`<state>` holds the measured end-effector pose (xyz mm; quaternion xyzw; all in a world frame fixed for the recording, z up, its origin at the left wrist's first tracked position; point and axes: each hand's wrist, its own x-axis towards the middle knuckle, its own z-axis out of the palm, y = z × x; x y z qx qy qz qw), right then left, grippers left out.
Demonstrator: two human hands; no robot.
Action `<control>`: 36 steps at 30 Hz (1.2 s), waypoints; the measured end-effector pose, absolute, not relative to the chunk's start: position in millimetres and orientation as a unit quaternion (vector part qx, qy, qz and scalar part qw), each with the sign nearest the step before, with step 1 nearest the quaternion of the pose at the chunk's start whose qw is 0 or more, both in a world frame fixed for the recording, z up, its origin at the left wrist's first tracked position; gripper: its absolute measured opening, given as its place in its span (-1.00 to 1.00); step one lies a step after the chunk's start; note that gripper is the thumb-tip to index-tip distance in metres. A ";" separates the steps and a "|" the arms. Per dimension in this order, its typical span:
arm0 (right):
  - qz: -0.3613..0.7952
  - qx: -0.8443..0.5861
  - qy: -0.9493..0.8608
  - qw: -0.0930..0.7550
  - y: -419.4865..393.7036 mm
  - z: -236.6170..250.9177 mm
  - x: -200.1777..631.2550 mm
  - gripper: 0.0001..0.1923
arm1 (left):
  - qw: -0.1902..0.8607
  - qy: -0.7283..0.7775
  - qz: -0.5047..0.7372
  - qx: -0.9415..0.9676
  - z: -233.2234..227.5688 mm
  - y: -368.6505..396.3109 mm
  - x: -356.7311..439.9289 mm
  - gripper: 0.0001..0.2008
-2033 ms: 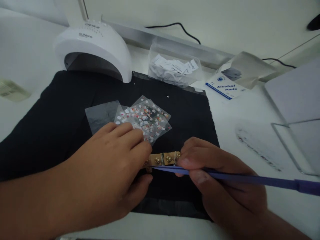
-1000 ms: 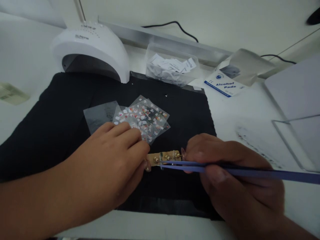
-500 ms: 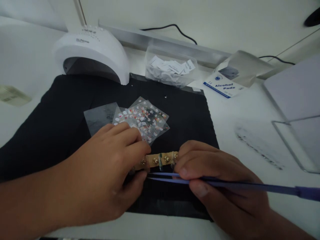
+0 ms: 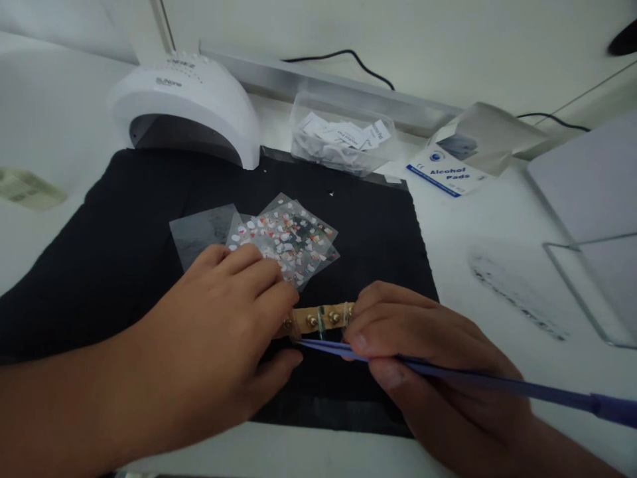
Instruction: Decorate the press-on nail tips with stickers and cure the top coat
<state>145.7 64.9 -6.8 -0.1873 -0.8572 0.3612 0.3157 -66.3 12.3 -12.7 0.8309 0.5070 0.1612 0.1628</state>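
Observation:
A tan strip (image 4: 311, 320) with gold knobs lies across the black mat, and a few clear nail tips (image 4: 321, 322) stand on it. The curled fingers of my left hand (image 4: 233, 332) cover and grip the strip's left end, with the thumb a little apart below. Pinched in my right hand (image 4: 428, 345) is a pair of blue-purple tweezers (image 4: 472, 380). Their tips are pressed together and reach the strip's lower edge beside my left fingertips. Whether the tips hold anything is too small to tell. My right fingers hide the strip's right end.
Overlapping clear sticker sheets (image 4: 293, 239) lie on the black mat (image 4: 378, 232) beyond my left hand. Behind stand a white nail lamp (image 4: 184, 99), a clear bin (image 4: 343, 136) of pad packets and an alcohol pads box (image 4: 450, 174). A metal-framed stand (image 4: 577, 245) is at right.
The tweezers' tips have come together and moved up to the strip's lower edge. My left thumb has shifted slightly right and down, away from the strip.

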 end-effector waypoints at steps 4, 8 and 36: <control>0.324 -0.178 -0.877 0.305 63.7 -6.2 146.0 -0.72 | 0.143 0.501 0.169 0.837 -14.8 11.8 -66.5 -0.93; 0.306 -0.166 -0.886 0.307 62.3 -5.9 146.4 -0.74 | 0.151 0.497 0.168 0.838 -14.8 11.7 -66.3 -0.92; 0.337 -0.192 -0.860 0.331 62.9 -5.7 145.1 -0.72 | 0.157 0.486 0.163 0.844 -15.1 13.1 -67.0 -0.87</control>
